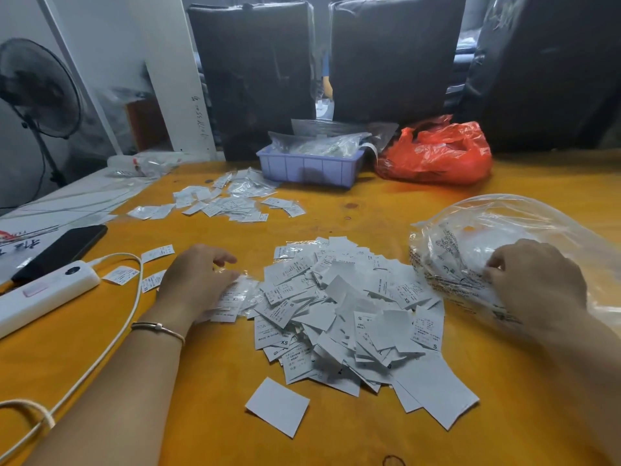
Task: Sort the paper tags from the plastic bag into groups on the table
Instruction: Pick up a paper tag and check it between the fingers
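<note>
**Orange counter and its load**

The orange wooden counter (pixel 369 203) carries a central heap of white paper tags (pixel 349 307), a clear plastic bag (pixel 470 230) at the right edge, a lilac plastic tray (pixel 309 168) and red plastic bag (pixel 437 153) along the far edge, and a white power strip (pixel 40 290) with a black phone (pixel 60 250) at the left.

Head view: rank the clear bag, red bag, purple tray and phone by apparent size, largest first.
1. Clear bag, though it is nearest.
2. Red bag.
3. Purple tray and phone look alike; the phone lies nearer, so no ranking.
</note>
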A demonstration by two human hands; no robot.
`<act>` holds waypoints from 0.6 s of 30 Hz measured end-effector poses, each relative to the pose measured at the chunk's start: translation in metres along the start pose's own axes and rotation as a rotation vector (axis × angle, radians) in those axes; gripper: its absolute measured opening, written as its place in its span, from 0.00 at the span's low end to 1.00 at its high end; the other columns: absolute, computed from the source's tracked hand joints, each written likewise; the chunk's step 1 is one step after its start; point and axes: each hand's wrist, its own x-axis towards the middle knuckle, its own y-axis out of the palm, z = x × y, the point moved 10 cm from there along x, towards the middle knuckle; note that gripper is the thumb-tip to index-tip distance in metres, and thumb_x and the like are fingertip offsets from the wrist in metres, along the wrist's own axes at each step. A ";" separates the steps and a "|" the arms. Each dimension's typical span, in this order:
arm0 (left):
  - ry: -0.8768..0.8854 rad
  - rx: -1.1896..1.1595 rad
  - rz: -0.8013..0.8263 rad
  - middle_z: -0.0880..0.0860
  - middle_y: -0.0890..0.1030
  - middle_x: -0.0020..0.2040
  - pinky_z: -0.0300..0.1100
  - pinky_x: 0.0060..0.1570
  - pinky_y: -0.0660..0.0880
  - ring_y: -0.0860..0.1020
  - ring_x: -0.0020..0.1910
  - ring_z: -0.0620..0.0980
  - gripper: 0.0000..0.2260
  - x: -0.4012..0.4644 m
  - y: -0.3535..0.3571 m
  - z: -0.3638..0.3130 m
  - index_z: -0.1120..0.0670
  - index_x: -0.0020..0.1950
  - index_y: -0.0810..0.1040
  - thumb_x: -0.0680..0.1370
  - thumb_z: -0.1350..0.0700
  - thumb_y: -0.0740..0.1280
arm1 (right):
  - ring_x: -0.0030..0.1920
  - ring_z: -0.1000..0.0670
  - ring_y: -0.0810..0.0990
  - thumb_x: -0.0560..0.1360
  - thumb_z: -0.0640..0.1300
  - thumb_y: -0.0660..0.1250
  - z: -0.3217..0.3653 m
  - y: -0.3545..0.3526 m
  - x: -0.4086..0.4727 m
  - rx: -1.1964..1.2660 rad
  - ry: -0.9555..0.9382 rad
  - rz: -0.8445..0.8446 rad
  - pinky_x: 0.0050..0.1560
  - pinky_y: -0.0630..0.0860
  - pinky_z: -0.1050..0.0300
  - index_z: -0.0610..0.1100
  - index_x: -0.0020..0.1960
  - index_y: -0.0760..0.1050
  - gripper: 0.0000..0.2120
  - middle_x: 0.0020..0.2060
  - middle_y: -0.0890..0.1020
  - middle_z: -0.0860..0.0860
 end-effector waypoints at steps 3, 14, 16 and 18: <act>0.065 -0.037 -0.071 0.48 0.77 0.49 0.41 0.39 0.69 0.76 0.46 0.47 0.09 -0.004 -0.009 -0.014 0.50 0.56 0.83 0.77 0.52 0.72 | 0.45 0.39 0.75 0.74 0.38 0.68 0.001 -0.006 0.001 0.049 -0.012 -0.063 0.42 0.68 0.51 0.41 0.40 0.83 0.06 0.41 0.81 0.42; 0.483 -0.179 -0.005 0.46 0.79 0.52 0.46 0.49 0.78 0.77 0.52 0.47 0.08 -0.048 -0.003 -0.110 0.52 0.56 0.84 0.77 0.55 0.72 | 0.35 0.36 0.76 0.68 0.39 0.76 -0.008 -0.031 -0.004 0.332 -0.037 -0.410 0.35 0.64 0.54 0.39 0.37 0.75 0.10 0.32 0.80 0.38; 0.528 -0.194 0.012 0.45 0.79 0.52 0.44 0.49 0.77 0.77 0.53 0.47 0.09 -0.054 -0.001 -0.119 0.52 0.56 0.84 0.77 0.55 0.72 | 0.35 0.36 0.78 0.69 0.41 0.76 -0.006 -0.048 -0.012 0.406 -0.089 -0.562 0.35 0.64 0.55 0.38 0.38 0.77 0.09 0.33 0.81 0.38; 0.562 -0.200 0.026 0.45 0.79 0.52 0.44 0.49 0.77 0.76 0.54 0.46 0.09 -0.058 -0.001 -0.126 0.52 0.56 0.84 0.77 0.55 0.72 | 0.33 0.41 0.78 0.73 0.44 0.73 -0.006 -0.068 -0.026 0.547 -0.144 -0.725 0.35 0.66 0.56 0.38 0.40 0.78 0.10 0.34 0.82 0.42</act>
